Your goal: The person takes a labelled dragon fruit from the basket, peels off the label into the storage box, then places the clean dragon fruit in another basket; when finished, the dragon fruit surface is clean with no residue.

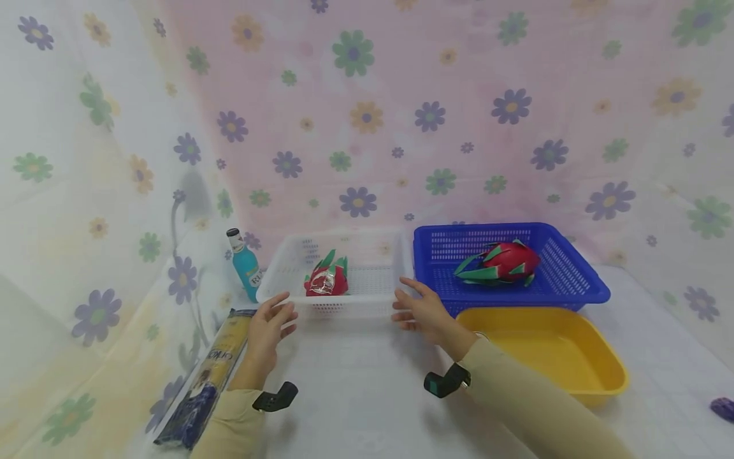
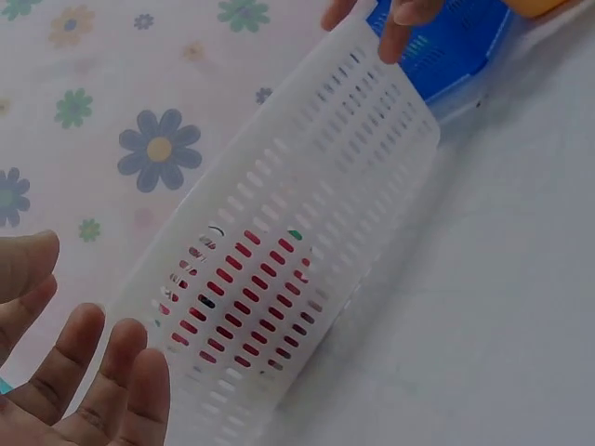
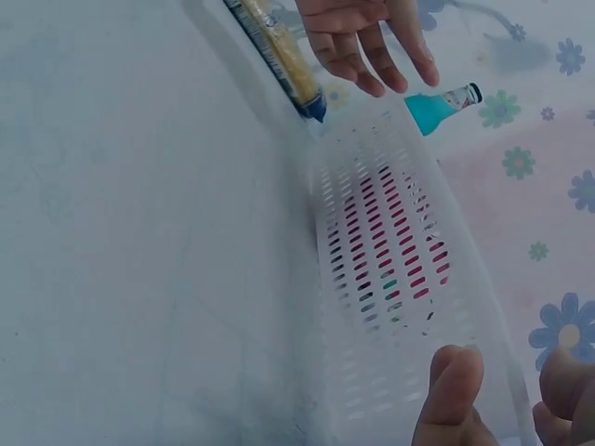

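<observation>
A white perforated basket (image 1: 367, 307) stands on the table, holding a red dragon fruit (image 1: 338, 280) with green leaf tips and a shiny patch. My left hand (image 1: 271, 328) is at the basket's front left corner, fingers spread and loosely bent. By the front right corner is my right hand (image 1: 421, 312), its fingers relaxed and pointing toward the basket. In the right wrist view, a finger (image 3: 456, 386) and the thumb lie on either side of the rim; contact is unclear. Neither hand visibly grips the basket.
Right of the white basket is a blue basket (image 1: 596, 294) with another dragon fruit (image 1: 510, 261). A yellow basin (image 1: 550, 344) sits before it. To the left are a blue bottle (image 1: 245, 264) and a long yellow-and-blue packet (image 1: 209, 379). A purple object (image 1: 722, 408) lies far right.
</observation>
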### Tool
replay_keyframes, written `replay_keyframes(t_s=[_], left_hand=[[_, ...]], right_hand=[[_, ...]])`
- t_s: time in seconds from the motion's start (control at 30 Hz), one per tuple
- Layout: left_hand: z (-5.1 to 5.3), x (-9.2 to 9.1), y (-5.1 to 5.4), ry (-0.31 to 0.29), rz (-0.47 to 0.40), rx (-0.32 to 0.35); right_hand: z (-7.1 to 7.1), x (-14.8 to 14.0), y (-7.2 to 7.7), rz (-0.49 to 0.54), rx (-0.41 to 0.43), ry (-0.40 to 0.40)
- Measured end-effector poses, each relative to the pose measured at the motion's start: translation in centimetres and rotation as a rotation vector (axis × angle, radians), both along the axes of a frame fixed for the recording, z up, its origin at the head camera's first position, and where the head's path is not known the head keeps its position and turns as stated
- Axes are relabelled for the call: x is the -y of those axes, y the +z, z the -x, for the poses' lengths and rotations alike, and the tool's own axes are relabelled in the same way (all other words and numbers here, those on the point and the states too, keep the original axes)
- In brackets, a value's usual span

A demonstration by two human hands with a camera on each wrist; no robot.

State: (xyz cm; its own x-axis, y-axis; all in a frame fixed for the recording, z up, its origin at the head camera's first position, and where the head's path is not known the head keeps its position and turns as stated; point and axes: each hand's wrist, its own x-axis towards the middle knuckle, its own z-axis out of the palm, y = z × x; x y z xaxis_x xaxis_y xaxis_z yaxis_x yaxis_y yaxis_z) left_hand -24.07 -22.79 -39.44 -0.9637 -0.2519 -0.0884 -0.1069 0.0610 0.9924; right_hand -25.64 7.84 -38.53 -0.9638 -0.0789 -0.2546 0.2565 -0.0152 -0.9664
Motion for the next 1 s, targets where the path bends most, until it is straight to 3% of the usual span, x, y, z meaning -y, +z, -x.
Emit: replay_keyframes(t_s=[0.17, 0.47, 0.73, 1.0], left_hand=[[0.7, -0.2, 0.9, -0.035, 0.061, -0.015], [1.9, -1.0, 2.4, -0.085, 0.151, -0.049], [4.3, -1.6, 3.4, -0.12, 0.225, -0.078], [5.9, -1.5, 4.0, -0.154, 0.277, -0.048]], right_hand=[[0.7, 0.2, -0.7, 0.006, -0.015, -0.064], [1.0, 0.9, -1.4, 0.004, -0.042, -0.063], [1.3, 1.0, -1.3, 0.032, -0.05, -0.073], [1.5, 1.0, -1.3, 0.048, -0.034, -0.06]])
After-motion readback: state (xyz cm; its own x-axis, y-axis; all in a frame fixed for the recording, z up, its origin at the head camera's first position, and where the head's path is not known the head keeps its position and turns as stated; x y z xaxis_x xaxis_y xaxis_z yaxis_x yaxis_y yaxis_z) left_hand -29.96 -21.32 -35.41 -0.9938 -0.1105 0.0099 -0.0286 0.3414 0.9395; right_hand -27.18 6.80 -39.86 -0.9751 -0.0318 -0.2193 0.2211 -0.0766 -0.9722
